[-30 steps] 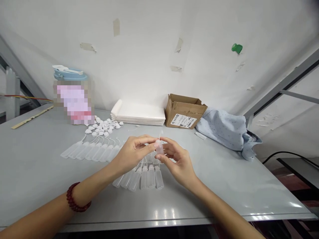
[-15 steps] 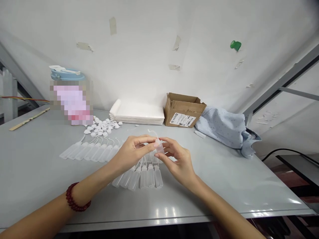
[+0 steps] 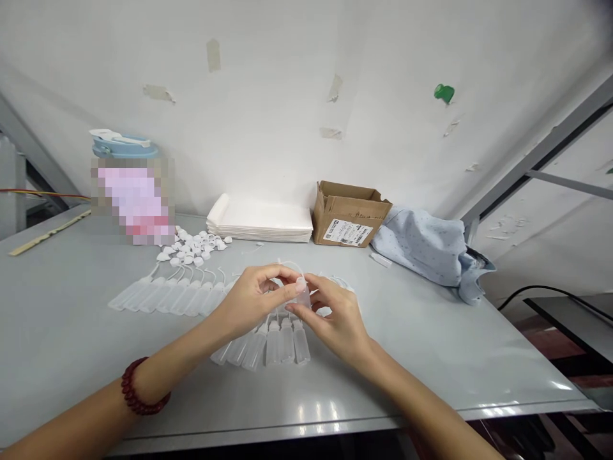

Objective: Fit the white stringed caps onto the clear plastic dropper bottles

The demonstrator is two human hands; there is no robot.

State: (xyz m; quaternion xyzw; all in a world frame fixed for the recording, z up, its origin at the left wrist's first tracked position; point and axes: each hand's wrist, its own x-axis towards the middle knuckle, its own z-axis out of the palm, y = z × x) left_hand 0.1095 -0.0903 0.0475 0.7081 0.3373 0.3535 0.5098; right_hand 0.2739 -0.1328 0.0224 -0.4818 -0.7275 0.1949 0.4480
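A small translucent plastic bottle [image 3: 303,297] is between my two hands above the middle of the table. My left hand [image 3: 253,297] is closed, thumb and fingers pinching the bottle's top, where a thin curved tube rises. From the other side my right hand [image 3: 338,314] grips the bottle's body between thumb and fingers. Just below the hands lie several similar bottles [image 3: 272,345], their necks pointing away from me. To the left a slanted row of bottles [image 3: 165,297] with thin tubes lies on the table, its right end hidden by my left hand.
Loose white caps [image 3: 194,248] are heaped behind the left row. Against the wall stand a stack of white sheets or envelopes [image 3: 263,220] and an open cardboard box [image 3: 352,214]. A blue cloth [image 3: 421,246] lies right of the box, with a small clear piece [image 3: 380,260] before it.
Both hands have lowered slightly with the bottle. The thin tube now arches to the left over my left fingers. The whole view has shifted a little.
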